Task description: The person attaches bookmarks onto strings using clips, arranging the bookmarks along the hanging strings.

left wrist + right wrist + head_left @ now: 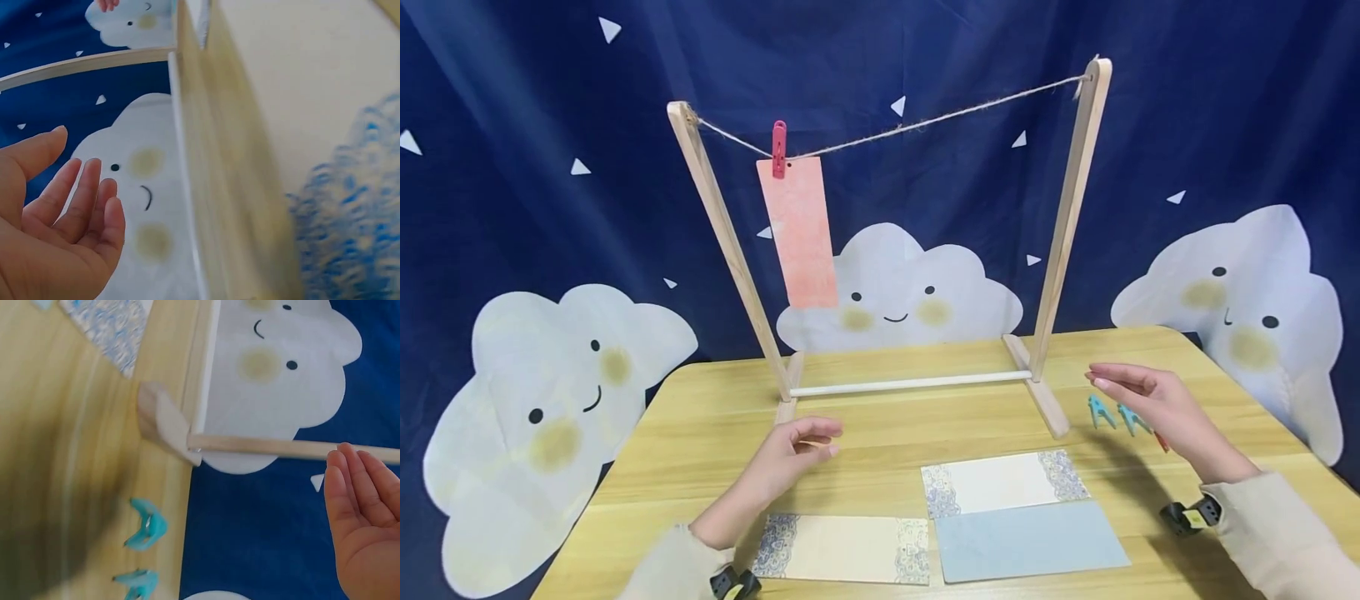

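As your left hand [784, 458] and right hand [1159, 408] are empty, fingers relaxed, card-hanging seems underway; a salmon card [803, 237] hangs beyond your left fingers. Next, probably pinch a turquoise clothespin [1100, 411] below your right fingertips.

red piece [1162, 442] partly behind right grip [1168, 417] | left wrist: card [353, 212] blurred, cropped | right wrist: lower clip [143, 581] cropped

A deep navy-blue fabric curtain [955, 192] hangs behind a pale yellow wood-grain desk [880, 454] with rounded far corners. It bears three puffy white clouds [898, 271] with black dot eyes and yellowish cheeks, and small scattered white triangles [610, 30].
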Available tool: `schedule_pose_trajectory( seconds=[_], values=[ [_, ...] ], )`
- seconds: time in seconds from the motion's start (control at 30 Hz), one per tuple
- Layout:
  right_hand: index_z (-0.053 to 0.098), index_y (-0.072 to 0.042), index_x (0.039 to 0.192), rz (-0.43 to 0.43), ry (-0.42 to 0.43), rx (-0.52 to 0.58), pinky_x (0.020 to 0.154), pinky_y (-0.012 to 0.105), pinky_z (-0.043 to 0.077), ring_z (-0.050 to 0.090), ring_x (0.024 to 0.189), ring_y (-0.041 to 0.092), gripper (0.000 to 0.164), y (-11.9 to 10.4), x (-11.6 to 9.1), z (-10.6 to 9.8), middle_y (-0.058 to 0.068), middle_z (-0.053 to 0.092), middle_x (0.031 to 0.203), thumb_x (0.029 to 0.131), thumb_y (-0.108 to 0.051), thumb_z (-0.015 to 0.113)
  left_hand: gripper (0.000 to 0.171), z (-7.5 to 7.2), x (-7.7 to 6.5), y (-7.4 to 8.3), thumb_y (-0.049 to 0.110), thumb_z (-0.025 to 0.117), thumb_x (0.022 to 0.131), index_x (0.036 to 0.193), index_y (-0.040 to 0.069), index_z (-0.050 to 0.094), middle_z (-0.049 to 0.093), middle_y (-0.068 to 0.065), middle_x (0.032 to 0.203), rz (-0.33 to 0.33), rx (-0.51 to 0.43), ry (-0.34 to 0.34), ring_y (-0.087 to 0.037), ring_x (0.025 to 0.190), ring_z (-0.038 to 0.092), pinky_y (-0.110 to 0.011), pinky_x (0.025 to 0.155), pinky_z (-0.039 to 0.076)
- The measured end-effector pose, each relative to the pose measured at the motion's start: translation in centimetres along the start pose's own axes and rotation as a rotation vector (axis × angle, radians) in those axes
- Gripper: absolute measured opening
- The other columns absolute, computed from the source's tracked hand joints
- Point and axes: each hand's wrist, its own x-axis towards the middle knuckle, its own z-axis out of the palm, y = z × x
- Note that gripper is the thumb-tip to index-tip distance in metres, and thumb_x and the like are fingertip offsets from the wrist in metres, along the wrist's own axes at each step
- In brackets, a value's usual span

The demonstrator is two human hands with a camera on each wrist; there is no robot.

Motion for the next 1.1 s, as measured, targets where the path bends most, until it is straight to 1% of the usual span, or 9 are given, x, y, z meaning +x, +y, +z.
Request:
schedule_pose_trajectory(
  seconds=[0.07, 0.13, 0.2, 0.33, 0.5, 0.6, 0.7, 0.9, 1.1],
  values=[
    [0.054, -0.004, 0.129, 0.009, 0.000, 0.013, 0.036, 0.026, 0.041, 0.059, 0.066, 0.000, 0.041, 0.4, -0.3, -0.3, -0.020, 0.064, 0.113, 0.096, -0.028, 0.055, 0.037, 0.2, -0.3, -0.4, 0.011, 0.067, 0.086, 0.117, -0.007, 0.059, 0.061, -0.023, 0.116, -0.018, -0.016, -0.033, -0.034, 0.105, 0.057, -0.022, 0.083, 0.048],
    [0.055, -0.005, 0.129, 0.022, 0.005, 0.022, 0.029, 0.035, 0.032, 0.050, 0.047, 0.013, 0.040, 0.7, -0.6, -0.6, -0.024, 0.063, 0.111, 0.096, -0.028, 0.055, 0.038, 0.5, -0.5, -0.7, 0.011, 0.067, 0.086, 0.118, -0.007, 0.058, 0.060, -0.024, 0.117, -0.044, -0.038, -0.066, -0.039, 0.108, 0.055, -0.022, 0.084, 0.048],
    [0.055, -0.004, 0.128, 0.025, 0.017, 0.025, 0.031, 0.036, 0.032, 0.039, 0.039, 0.018, 0.039, 1.0, -0.8, -0.7, -0.025, 0.063, 0.109, 0.096, -0.027, 0.055, 0.040, 0.7, -0.8, -1.1, 0.011, 0.067, 0.086, 0.119, -0.008, 0.057, 0.059, -0.025, 0.118, -0.062, -0.049, -0.098, -0.040, 0.109, 0.053, -0.022, 0.084, 0.047],
    [0.056, -0.003, 0.127, 0.020, 0.036, 0.016, 0.037, 0.029, 0.039, 0.048, 0.044, 0.006, 0.038, 1.6, -1.2, -1.1, -0.026, 0.063, 0.108, 0.096, -0.025, 0.056, 0.039, 1.1, -1.3, -1.6, 0.009, 0.067, 0.085, 0.119, -0.009, 0.056, 0.058, -0.025, 0.119, -0.084, -0.064, -0.136, -0.040, 0.111, 0.052, -0.023, 0.084, 0.048],
    [0.055, -0.005, 0.129, 0.049, 0.029, 0.015, 0.035, 0.032, 0.033, 0.044, 0.042, 0.012, 0.039, 2.5, -1.6, -1.6, -0.027, 0.063, 0.107, 0.096, -0.026, 0.054, 0.041, 1.6, -1.9, -2.3, 0.009, 0.069, 0.083, 0.119, -0.007, 0.057, 0.060, -0.022, 0.119, -0.093, -0.030, -0.173, -0.037, 0.112, 0.053, -0.035, 0.090, 0.046],
    [0.053, -0.004, 0.130, 0.063, 0.025, -0.007, 0.051, 0.017, 0.042, 0.056, 0.069, -0.007, 0.041, 3.2, -1.7, -1.9, -0.027, 0.061, 0.109, 0.097, -0.028, 0.053, 0.043, 2.0, -2.3, -2.6, 0.009, 0.071, 0.081, 0.119, -0.006, 0.057, 0.060, -0.021, 0.119, -0.102, -0.021, -0.200, -0.036, 0.112, 0.054, -0.044, 0.093, 0.044],
    [0.054, -0.004, 0.131, 0.065, 0.028, -0.002, 0.075, 0.004, 0.038, 0.048, 0.100, -0.019, 0.040, 4.1, -1.7, -2.4, -0.027, 0.060, 0.110, 0.097, -0.026, 0.052, 0.044, 2.4, -2.4, -2.9, 0.009, 0.073, 0.078, 0.117, -0.005, 0.058, 0.061, -0.020, 0.120, -0.117, -0.032, -0.208, -0.034, 0.112, 0.054, -0.046, 0.094, 0.042],
    [0.058, -0.012, 0.127, 0.115, 0.028, 0.048, 0.073, 0.005, 0.037, 0.050, 0.095, -0.019, 0.032, 6.0, -1.7, -3.6, -0.030, 0.061, 0.106, 0.097, -0.023, 0.052, 0.043, 2.8, -2.4, -3.3, 0.009, 0.074, 0.076, 0.116, -0.003, 0.060, 0.062, -0.016, 0.118, -0.108, -0.016, -0.218, -0.030, 0.109, 0.055, -0.038, 0.090, 0.043],
    [0.064, -0.025, 0.116, 0.129, 0.014, 0.190, 0.074, 0.004, 0.039, 0.051, 0.095, -0.018, 0.024, 7.7, -1.8, -4.8, -0.027, 0.063, 0.105, 0.097, -0.017, 0.052, 0.042, 2.9, -2.3, -3.5, 0.013, 0.077, 0.074, 0.113, 0.004, 0.063, 0.064, -0.007, 0.116, -0.050, 0.096, -0.285, -0.025, 0.107, 0.056, -0.028, 0.089, 0.042]
  ],
)
